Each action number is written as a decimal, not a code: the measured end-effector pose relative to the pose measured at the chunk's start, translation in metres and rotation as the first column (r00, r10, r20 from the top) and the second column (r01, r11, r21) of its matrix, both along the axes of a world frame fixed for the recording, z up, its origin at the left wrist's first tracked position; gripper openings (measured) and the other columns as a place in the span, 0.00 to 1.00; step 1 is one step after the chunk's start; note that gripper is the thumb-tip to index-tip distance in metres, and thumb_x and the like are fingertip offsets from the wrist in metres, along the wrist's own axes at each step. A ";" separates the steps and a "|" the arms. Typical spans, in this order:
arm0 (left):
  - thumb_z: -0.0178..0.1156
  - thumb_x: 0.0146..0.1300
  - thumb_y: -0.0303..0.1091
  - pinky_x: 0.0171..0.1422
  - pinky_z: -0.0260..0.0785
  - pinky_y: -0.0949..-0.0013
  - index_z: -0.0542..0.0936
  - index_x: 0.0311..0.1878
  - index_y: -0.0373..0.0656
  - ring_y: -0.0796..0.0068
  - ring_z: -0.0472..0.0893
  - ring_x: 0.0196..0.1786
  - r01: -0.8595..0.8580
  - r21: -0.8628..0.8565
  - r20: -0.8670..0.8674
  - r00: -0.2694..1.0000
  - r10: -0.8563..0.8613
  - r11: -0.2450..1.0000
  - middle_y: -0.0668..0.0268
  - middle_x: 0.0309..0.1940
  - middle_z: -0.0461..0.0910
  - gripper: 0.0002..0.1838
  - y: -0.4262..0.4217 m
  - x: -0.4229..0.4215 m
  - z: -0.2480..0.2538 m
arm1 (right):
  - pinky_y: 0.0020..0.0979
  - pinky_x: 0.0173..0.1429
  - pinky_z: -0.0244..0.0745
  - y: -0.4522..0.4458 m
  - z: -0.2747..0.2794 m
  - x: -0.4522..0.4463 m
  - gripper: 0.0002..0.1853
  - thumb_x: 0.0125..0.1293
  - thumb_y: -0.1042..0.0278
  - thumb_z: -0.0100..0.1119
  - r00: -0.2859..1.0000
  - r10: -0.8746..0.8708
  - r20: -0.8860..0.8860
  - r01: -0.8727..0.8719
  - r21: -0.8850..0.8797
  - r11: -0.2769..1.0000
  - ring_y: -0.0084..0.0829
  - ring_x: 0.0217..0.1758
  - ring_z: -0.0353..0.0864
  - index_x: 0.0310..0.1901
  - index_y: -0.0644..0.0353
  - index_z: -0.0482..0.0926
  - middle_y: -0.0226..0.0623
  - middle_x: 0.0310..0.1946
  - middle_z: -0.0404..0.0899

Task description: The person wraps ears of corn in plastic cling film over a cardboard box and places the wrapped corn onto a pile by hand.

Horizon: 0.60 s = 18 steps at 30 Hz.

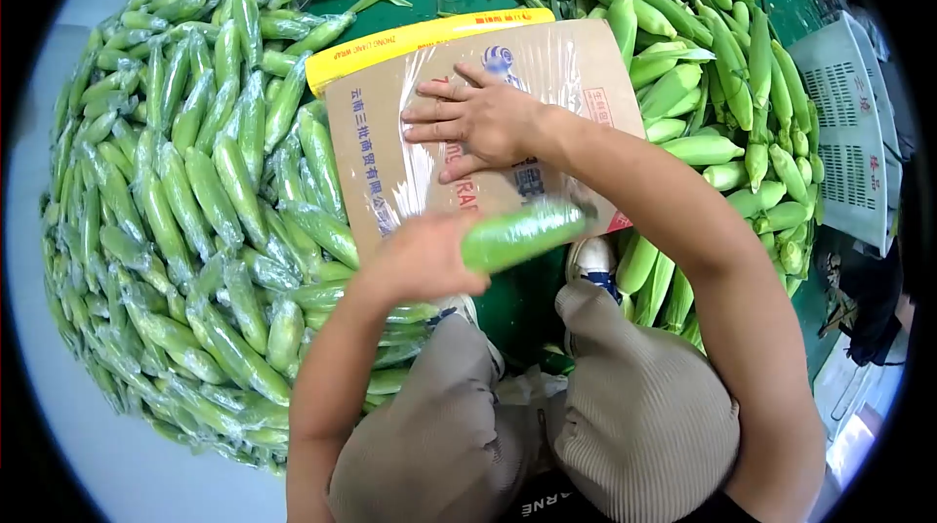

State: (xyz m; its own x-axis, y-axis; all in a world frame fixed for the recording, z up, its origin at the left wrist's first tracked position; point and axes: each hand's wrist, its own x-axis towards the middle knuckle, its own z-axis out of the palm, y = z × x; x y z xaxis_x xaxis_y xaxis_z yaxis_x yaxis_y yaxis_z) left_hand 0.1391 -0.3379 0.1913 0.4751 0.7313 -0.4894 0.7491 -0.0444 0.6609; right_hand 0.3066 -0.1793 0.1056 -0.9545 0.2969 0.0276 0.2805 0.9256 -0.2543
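Note:
My left hand [420,255], a little blurred, is closed round one end of an ear of corn [524,237] in its green husk. Shiny clear film seems to cover the corn, which I hold nearly level above the near edge of a cardboard box [353,123]. On top of that box my right hand [478,123] lies flat with its fingers spread, touching wrinkled clear film [420,157]. A yellow cling-film carton [410,37] runs along the box's far edge. Nothing is gripped in my right hand.
A large heap of film-wrapped corn [185,191] fills the left side. Unwrapped corn in husks [722,55] is piled on the right. Beyond it stands a pale plastic crate [847,133]. My knees and shoes [592,260] are close below the box, on green flooring.

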 end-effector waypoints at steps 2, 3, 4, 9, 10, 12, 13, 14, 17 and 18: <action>0.77 0.49 0.47 0.61 0.78 0.52 0.78 0.68 0.46 0.46 0.87 0.53 0.092 -0.212 -0.021 0.995 -0.099 0.973 0.48 0.48 0.87 0.40 -0.044 0.002 -0.016 | 0.60 0.89 0.35 -0.002 0.001 -0.002 0.43 0.73 0.23 0.48 1.000 -0.021 -0.008 0.021 0.019 1.000 0.37 0.91 0.46 0.83 0.38 0.65 0.24 0.86 0.58; 0.78 0.49 0.47 0.62 0.78 0.53 0.77 0.68 0.46 0.47 0.86 0.54 0.084 -0.388 -0.005 0.996 -0.093 0.918 0.49 0.51 0.87 0.41 -0.062 0.008 -0.014 | 0.59 0.90 0.35 -0.005 0.000 -0.001 0.43 0.73 0.24 0.50 0.999 -0.032 -0.032 0.033 0.034 0.999 0.38 0.91 0.47 0.82 0.41 0.66 0.25 0.86 0.58; 0.79 0.50 0.47 0.63 0.77 0.54 0.76 0.69 0.45 0.49 0.86 0.56 0.080 -0.552 0.015 0.996 -0.086 0.830 0.50 0.53 0.86 0.42 -0.077 0.013 -0.014 | 0.58 0.90 0.35 -0.009 -0.003 0.000 0.44 0.73 0.25 0.52 0.998 -0.045 -0.054 0.047 0.047 0.998 0.39 0.91 0.47 0.82 0.44 0.67 0.26 0.86 0.58; 0.80 0.50 0.43 0.70 0.74 0.55 0.73 0.75 0.43 0.54 0.83 0.62 -0.053 -0.335 0.272 0.950 0.151 0.941 0.52 0.61 0.83 0.47 -0.129 -0.027 -0.026 | 0.51 0.69 0.75 -0.138 0.049 0.059 0.46 0.65 0.39 0.73 0.982 0.180 -0.059 -0.168 -0.708 0.686 0.55 0.67 0.79 0.75 0.61 0.68 0.52 0.68 0.77; 0.80 0.50 0.43 0.71 0.73 0.55 0.73 0.76 0.43 0.55 0.83 0.64 -0.126 -0.240 0.320 0.926 0.201 0.963 0.52 0.63 0.83 0.48 -0.133 -0.035 -0.015 | 0.50 0.65 0.78 -0.162 0.066 0.069 0.48 0.63 0.37 0.75 0.952 0.273 0.139 -0.073 -0.764 0.641 0.55 0.64 0.82 0.75 0.60 0.68 0.50 0.65 0.80; 0.79 0.51 0.41 0.72 0.73 0.56 0.74 0.75 0.42 0.53 0.83 0.64 -0.129 -0.193 0.279 0.943 0.180 0.973 0.53 0.62 0.83 0.46 -0.129 -0.050 0.003 | 0.49 0.59 0.80 -0.187 0.034 0.079 0.46 0.61 0.39 0.77 0.953 0.198 0.230 0.114 -0.877 0.467 0.56 0.58 0.84 0.73 0.57 0.68 0.53 0.55 0.83; 0.79 0.52 0.40 0.73 0.73 0.56 0.74 0.75 0.42 0.51 0.84 0.64 -0.152 -0.166 0.245 0.951 0.190 0.974 0.53 0.62 0.84 0.45 -0.130 -0.056 0.011 | 0.47 0.58 0.80 -0.189 0.019 0.079 0.42 0.62 0.46 0.79 0.931 0.220 0.292 0.225 -0.932 0.286 0.49 0.55 0.86 0.72 0.55 0.70 0.45 0.50 0.85; 0.79 0.52 0.38 0.72 0.75 0.58 0.81 0.68 0.40 0.55 0.84 0.66 -0.232 -0.062 0.344 0.908 0.239 0.971 0.55 0.62 0.85 0.37 -0.135 -0.062 0.002 | 0.46 0.59 0.79 -0.195 0.017 0.083 0.42 0.62 0.50 0.80 0.940 0.139 0.311 0.292 -0.946 0.140 0.45 0.57 0.85 0.72 0.55 0.70 0.42 0.52 0.84; 0.75 0.60 0.23 0.70 0.79 0.50 0.83 0.48 0.37 0.56 0.88 0.59 -0.811 -0.420 0.671 0.026 0.741 0.408 0.53 0.51 0.88 0.15 -0.156 -0.035 -0.023 | 0.41 0.64 0.78 -0.216 0.007 0.071 0.44 0.58 0.62 0.83 0.947 0.029 0.319 0.319 -0.929 -0.190 0.32 0.63 0.79 0.74 0.54 0.69 0.34 0.58 0.81; 0.76 0.60 0.23 0.67 0.80 0.46 0.77 0.55 0.39 0.50 0.88 0.57 -0.756 -0.592 0.749 -0.388 0.537 0.279 0.53 0.45 0.87 0.23 -0.154 -0.021 -0.036 | 0.38 0.65 0.77 -0.214 0.018 0.060 0.47 0.55 0.66 0.85 0.949 -0.026 0.313 0.300 -0.926 -0.228 0.28 0.67 0.75 0.75 0.54 0.67 0.32 0.60 0.79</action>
State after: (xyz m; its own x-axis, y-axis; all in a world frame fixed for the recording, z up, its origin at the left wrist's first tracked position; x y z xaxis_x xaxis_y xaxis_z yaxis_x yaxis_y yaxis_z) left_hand 0.1177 -0.4915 0.1553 -0.4797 0.8486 -0.2229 -0.6051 -0.1360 0.7844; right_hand 0.3665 -0.3929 0.1232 -0.8145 -0.0159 -0.5800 0.5193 -0.4658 -0.7165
